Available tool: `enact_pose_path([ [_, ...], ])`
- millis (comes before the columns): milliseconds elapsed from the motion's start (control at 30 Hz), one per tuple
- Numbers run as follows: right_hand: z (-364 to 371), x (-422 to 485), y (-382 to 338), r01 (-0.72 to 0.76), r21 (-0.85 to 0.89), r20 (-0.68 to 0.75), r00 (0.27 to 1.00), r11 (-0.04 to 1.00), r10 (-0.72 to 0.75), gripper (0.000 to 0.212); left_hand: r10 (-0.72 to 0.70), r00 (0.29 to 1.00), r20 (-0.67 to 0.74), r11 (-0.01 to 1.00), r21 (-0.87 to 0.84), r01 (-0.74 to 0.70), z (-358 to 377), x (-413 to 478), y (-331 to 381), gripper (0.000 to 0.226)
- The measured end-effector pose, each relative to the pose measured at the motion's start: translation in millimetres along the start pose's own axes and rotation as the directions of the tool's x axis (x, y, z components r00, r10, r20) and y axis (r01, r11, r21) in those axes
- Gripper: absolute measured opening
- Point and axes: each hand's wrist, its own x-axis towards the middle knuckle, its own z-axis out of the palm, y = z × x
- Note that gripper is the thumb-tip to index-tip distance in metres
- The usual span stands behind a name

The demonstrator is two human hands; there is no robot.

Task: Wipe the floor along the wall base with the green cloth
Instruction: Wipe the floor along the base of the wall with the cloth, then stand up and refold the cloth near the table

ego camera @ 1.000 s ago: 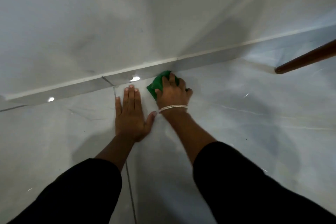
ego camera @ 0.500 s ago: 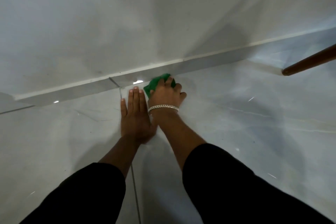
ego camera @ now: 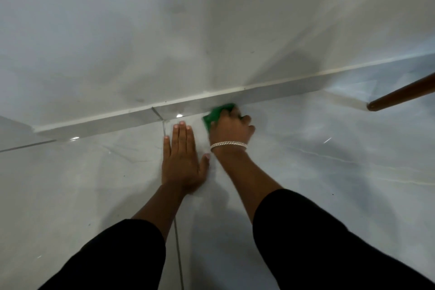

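Note:
My right hand (ego camera: 231, 127), with a silver bracelet on the wrist, is closed on the green cloth (ego camera: 215, 115) and presses it on the glossy grey floor tile (ego camera: 317, 172) right against the grey skirting (ego camera: 270, 95) at the wall base. Most of the cloth is hidden under the hand; its left and far edges show. My left hand (ego camera: 182, 158) lies flat on the floor just left of the right hand, fingers together and pointing at the wall, holding nothing.
The white wall (ego camera: 188, 30) rises behind the skirting. A brown wooden leg or pole (ego camera: 404, 94) slants in from the right edge, its tip near the floor. A grout line (ego camera: 179, 254) runs from the wall toward me between my arms.
My right hand with the cloth slid left toward my left hand, then back right along the skirting. My left hand stays planted flat on the tile.

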Motion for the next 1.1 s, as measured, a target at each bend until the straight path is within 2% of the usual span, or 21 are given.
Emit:
enact_pose_path([
  [67, 4.8, -10.2, -12.1, 0.136, 0.016, 0.026, 0.99, 0.991, -0.137, 0.041, -0.01, 0.999, -0.039, 0.989, -0.148, 0.004, 0.0, 3.2, -4.6, 0.074],
  [100, 4.9, -8.1, -12.4, 0.164, 0.059, 0.03, 0.986, 0.985, -0.166, 0.041, -0.054, 0.997, -0.061, 0.961, -0.274, 0.036, -3.0, 5.3, -2.9, 0.071],
  [133, 3.2, -4.1, -10.2, 0.174, 0.115, 0.031, 0.983, 0.978, -0.179, 0.042, -0.133, 0.99, -0.045, 0.899, -0.425, 0.101, -6.4, 8.6, 2.8, 0.066],
  [167, 2.6, 0.1, -6.5, 0.181, 0.175, 0.045, 0.98, 0.968, -0.192, 0.044, -0.231, 0.973, 0.007, 0.793, -0.578, 0.192, -12.3, 13.1, 12.0, 0.061],
  [200, 0.2, 2.5, -1.6, 0.183, 0.248, 0.062, 0.977, 0.951, -0.204, 0.046, -0.346, 0.933, 0.1, 0.604, -0.737, 0.303, -23.4, 18.1, 24.3, 0.055],
  [233, -2.2, 2.9, 4.9, 0.159, 0.36, 0.081, 0.976, 0.919, -0.2, 0.047, -0.434, 0.875, 0.212, 0.316, -0.874, 0.369, -37.7, 22.4, 38.1, 0.048],
  [267, -7.9, -0.7, 10.7, 0.104, 0.501, 0.102, 0.979, 0.859, -0.178, 0.046, -0.47, 0.822, 0.323, 0.032, -0.924, 0.382, -52.1, 26.7, 49.7, 0.043],
  [300, -16.1, -7.8, 15.1, 0.025, 0.636, 0.128, 0.982, 0.772, -0.137, 0.042, -0.471, 0.785, 0.403, -0.153, -0.913, 0.377, -66.6, 29.8, 57.5, 0.039],
  [333, -26.9, -17.7, 17.1, -0.041, 0.735, 0.151, 0.983, 0.677, -0.104, 0.038, -0.453, 0.766, 0.456, -0.235, -0.89, 0.391, -82.3, 31.5, 63.2, 0.038],
  [367, -40.2, -28.9, 17.9, -0.074, 0.794, 0.16, 0.983, 0.603, -0.09, 0.034, -0.427, 0.765, 0.481, -0.246, -0.877, 0.414, -96.7, 33.2, 67.9, 0.04],
  [433, -72.8, -51.0, 19.1, -0.074, 0.829, 0.14, 0.987, 0.555, -0.076, 0.031, -0.43, 0.757, 0.492, -0.157, -0.867, 0.474, -126.0, 29.0, 75.1, 0.047],
  [500, -115.3, -70.8, 17.9, -0.059, 0.842, 0.091, 0.995, 0.536, -0.033, 0.029, -0.488, 0.721, 0.492, -0.086, -0.849, 0.521, -165.2, 17.7, 89.7, 0.038],
  [567, -164.4, -85.1, 15.5, -0.1, 0.862, 0.075, 0.995, 0.496, 0.069, 0.03, -0.49, 0.704, 0.515, -0.115, -0.838, 0.533, -214.4, 8.0, 110.1, 0.025],
  [633, -223.9, -96.2, 13.5, -0.25, 0.879, 0.186, 0.964, 0.405, 0.191, 0.038, -0.401, 0.723, 0.563, -0.174, -0.821, 0.543, -268.9, -3.6, 131.8, 0.018],
  [667, -257.7, -100.6, 14.6, -0.362, 0.88, 0.294, 0.924, 0.307, 0.245, 0.044, -0.349, 0.732, 0.586, -0.184, -0.808, 0.559, -299.2, -10.2, 144.1, 0.018],
  [733, -329.7, -107.3, 20.9, -0.52, 0.844, 0.47, 0.836, 0.134, 0.283, 0.048, -0.267, 0.742, 0.616, -0.177, -0.788, 0.59, -360.3, -21.2, 171.0, 0.018],
  [767, -366.8, -112.4, 24.9, -0.551, 0.827, 0.507, 0.817, 0.113, 0.274, 0.043, -0.232, 0.745, 0.625, -0.169, -0.78, 0.602, -391.6, -26.3, 185.3, 0.018],
  [900, -508.6, -141.4, 37.0, -0.578, 0.788, 0.524, 0.81, 0.211, 0.262, 0.028, -0.125, 0.73, 0.672, -0.172, -0.739, 0.651, -511.4, -45.8, 245.0, 0.023],
  [1000, -600.7, -158.0, 48.4, -0.576, 0.765, 0.508, 0.814, 0.288, 0.281, 0.03, -0.087, 0.688, 0.72, -0.148, -0.693, 0.706, -586.4, -61.3, 293.3, 0.033],
  [1100, -671.9, -169.1, 76.7, -0.579, 0.738, 0.494, 0.813, 0.347, 0.308, 0.034, -0.052, 0.666, 0.744, -0.098, -0.668, 0.738, -639.3, -72.2, 342.9, 0.028],
])
